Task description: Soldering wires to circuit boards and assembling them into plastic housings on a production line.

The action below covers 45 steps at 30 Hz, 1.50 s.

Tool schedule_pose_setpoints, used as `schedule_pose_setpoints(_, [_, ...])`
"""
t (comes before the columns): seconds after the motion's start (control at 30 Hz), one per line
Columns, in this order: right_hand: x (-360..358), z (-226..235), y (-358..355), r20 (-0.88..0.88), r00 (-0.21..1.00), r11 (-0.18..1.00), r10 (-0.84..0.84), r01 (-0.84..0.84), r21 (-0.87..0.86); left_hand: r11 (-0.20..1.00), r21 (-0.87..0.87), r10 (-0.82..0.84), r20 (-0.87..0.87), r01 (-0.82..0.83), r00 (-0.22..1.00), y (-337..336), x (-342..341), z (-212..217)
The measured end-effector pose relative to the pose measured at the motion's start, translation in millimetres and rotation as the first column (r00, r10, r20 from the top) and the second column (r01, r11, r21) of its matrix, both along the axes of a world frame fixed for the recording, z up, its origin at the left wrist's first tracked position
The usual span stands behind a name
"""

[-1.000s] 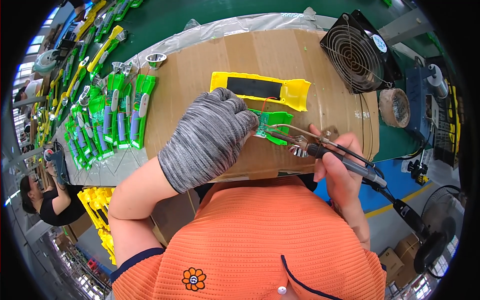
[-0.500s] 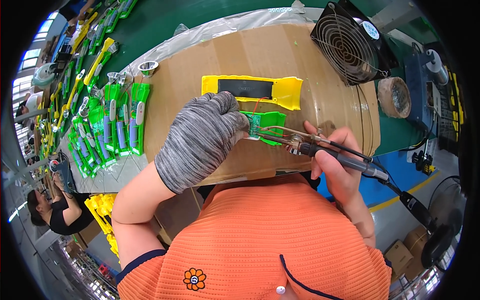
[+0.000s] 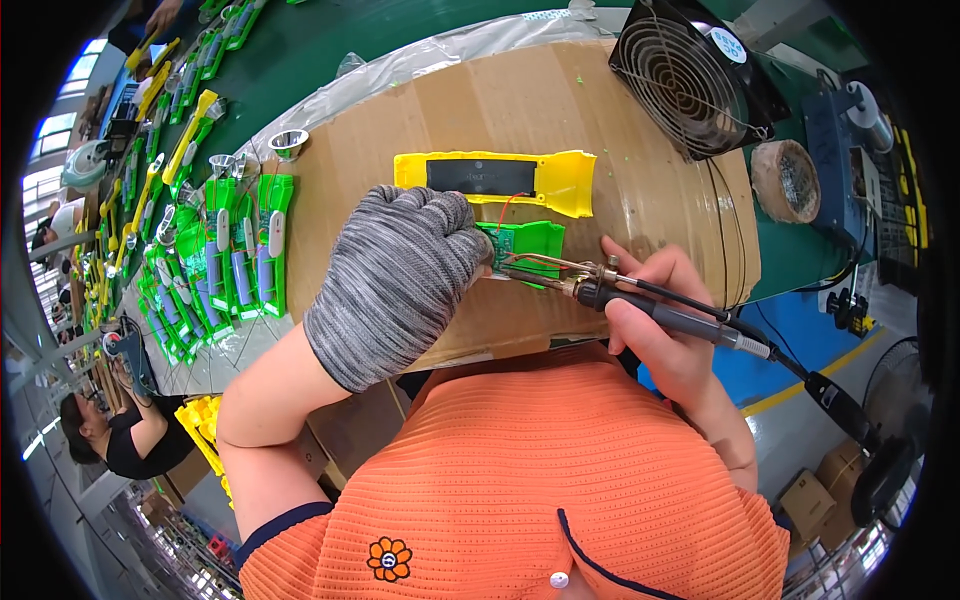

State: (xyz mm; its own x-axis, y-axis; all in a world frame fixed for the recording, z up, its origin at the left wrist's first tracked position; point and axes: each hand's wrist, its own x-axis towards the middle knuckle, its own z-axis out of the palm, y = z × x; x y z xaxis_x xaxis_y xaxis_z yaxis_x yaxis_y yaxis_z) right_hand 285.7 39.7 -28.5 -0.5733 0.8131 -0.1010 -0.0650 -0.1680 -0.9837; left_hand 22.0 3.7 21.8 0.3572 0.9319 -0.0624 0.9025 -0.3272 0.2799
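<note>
A grey knitted fingerless glove covers my left hand (image 3: 395, 290), which is closed round the left end of a green plastic casing half (image 3: 540, 238). My fingers hide that end. Inside the casing lies a green circuit board (image 3: 503, 238); a red wire runs from it to a yellow casing half (image 3: 572, 184) with a black panel (image 3: 482, 177), lying just beyond. My bare right hand (image 3: 672, 325) grips a soldering iron (image 3: 690, 322) with a thin feed tube attached. Its tip points left, down at the board, close to my left fingers; whether it touches cannot be made out.
Brown cardboard (image 3: 400, 125) covers the work surface. At left stand several green casings (image 3: 275, 215) with batteries and a reflector cup (image 3: 288, 143). A black fan (image 3: 690, 85), a tape roll (image 3: 785, 182) and a blue soldering station (image 3: 832, 150) are at right. Another person (image 3: 140, 430) sits far left.
The whole view has shifted slightly. My right hand and the soldering iron have come a little to the left, and the tip stays at the board. My left hand keeps its hold.
</note>
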Motion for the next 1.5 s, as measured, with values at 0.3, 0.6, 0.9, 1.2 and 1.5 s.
schedule_pose_setpoints(0.3, [-2,2,-1,-0.007,1.0,1.0,-0.011,0.011,-0.025,0.996,0.049,-0.065,-0.14,0.073,0.988,0,4,2])
schedule_pose_setpoints(0.6, [-1,2,2,-0.028,1.0,0.997,0.003,-0.005,-0.073,0.996,0.029,-0.081,-0.19,0.088,0.978,1,5,5])
schedule_pose_setpoints(0.9, [18,4,14,-0.136,0.974,0.983,-0.184,0.179,-0.046,0.996,0.042,-0.074,-0.162,0.081,0.984,1,3,4])
schedule_pose_setpoints(1.2, [12,3,22,-0.093,0.931,0.934,-0.353,0.345,-0.087,0.997,0.0,-0.079,-0.004,0.079,0.997,12,-14,21])
schedule_pose_setpoints(1.5, [14,-10,31,-0.206,0.881,0.903,-0.425,0.399,-0.158,0.975,-0.178,-0.15,-0.091,0.132,0.985,54,-39,-2])
